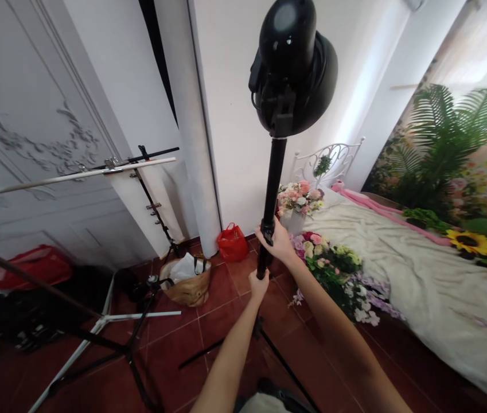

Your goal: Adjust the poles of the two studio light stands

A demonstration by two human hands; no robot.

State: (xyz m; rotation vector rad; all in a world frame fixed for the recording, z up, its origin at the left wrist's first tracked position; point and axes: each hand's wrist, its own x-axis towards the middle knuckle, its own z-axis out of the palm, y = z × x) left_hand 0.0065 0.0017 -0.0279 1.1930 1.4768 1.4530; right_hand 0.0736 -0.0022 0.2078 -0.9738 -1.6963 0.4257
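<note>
- The black studio light (295, 74) sits atop the light stand (275, 172), upright in front of the person, its legs (285, 367) spread over the tiled floor (221, 292).
- The left hand (259, 287) has its fingers closed round the lower pole; the right hand (284, 245), just above, curls its fingers around the collar (268, 227).
- The step in hand looks like handling the stand's height joint, with 2 hands.
- Loosening that joint would call for 1 hand firmly bearing the top-heavy light.
</note>
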